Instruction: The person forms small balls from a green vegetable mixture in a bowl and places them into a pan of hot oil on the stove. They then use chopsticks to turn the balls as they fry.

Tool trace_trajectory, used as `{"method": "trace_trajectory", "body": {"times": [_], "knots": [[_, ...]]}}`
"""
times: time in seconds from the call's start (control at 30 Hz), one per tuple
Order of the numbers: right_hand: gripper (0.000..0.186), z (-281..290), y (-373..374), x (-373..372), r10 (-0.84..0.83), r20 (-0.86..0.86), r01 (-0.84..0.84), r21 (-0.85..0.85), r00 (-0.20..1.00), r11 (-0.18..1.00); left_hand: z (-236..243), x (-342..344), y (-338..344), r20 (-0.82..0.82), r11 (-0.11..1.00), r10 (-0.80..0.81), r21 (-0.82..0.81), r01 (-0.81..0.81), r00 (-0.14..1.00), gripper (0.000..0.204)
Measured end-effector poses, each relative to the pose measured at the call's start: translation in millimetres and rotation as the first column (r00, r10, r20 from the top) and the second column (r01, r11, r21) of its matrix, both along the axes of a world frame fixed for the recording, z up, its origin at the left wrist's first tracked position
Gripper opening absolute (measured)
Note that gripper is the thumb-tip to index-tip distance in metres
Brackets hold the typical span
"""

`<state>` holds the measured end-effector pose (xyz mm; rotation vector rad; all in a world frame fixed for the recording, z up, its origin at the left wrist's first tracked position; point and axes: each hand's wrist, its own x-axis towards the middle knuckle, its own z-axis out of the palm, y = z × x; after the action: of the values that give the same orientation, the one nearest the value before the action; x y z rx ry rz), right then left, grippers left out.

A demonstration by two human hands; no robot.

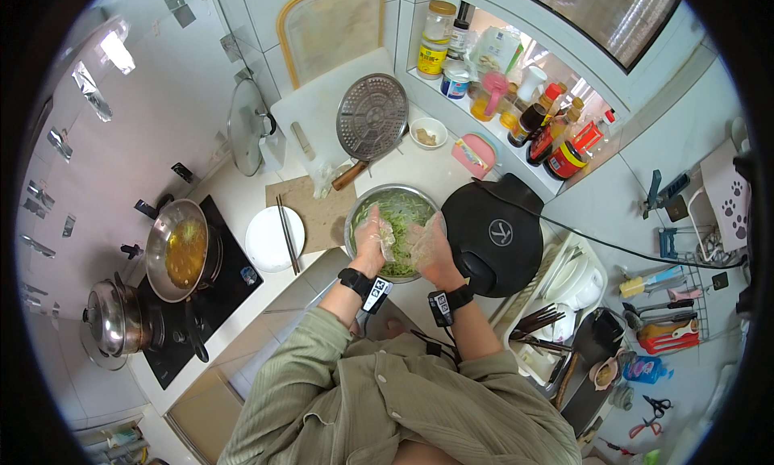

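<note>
I am wearing a finely striped olive-green shirt [468,396], and yellow-green shreds [399,247] are showing against my silver bowl [395,187]. Golden-brown liquid [187,257] is colouring a silver pan [160,231], a round appliance [476,219] is looking black, and dark paw prints [734,209] are dotting a pale basket [722,175].

Looking steeply down from head height (through a wide fisheye), facing the metal bowl [393,192] at fairly close range, taking in the surrounding surface [427,166].

The left forearm [340,303] and right forearm [477,336] reach forward, angling inward toward each other. The left hand [371,243] and right hand [434,249] are side by side, slightly apart, their grip unclear.
</note>
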<state>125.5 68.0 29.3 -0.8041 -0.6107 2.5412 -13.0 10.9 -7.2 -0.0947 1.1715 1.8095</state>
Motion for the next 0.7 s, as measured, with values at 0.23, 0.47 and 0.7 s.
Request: {"method": "trace_trajectory", "body": {"times": [0.23, 0.47, 0.7], "knots": [[0.075, -20.6, 9.5, -1.9, 0.081, -0.091, -0.043, 0.365, 0.993, 0.930, 13.6, -13.8, -11.3, 0.137, 1.000, -0.013, 0.017, 0.011, 0.990, 0.035], [0.063, -19.2, 10.9, -5.2, -0.024, 0.110, -0.011, 0.300, 0.994, 0.954, 34.3, -19.1, -26.3, 0.207, 0.954, -0.214, 0.257, 0.158, 0.955, 0.061], [0.054, 0.7, -5.3, -20.2, 0.066, -0.394, -0.116, -0.105, 0.917, 0.988, 65.6, 6.2, -21.0, -0.209, 0.883, -0.427, 0.115, 0.456, 0.880, 0.084]]}}
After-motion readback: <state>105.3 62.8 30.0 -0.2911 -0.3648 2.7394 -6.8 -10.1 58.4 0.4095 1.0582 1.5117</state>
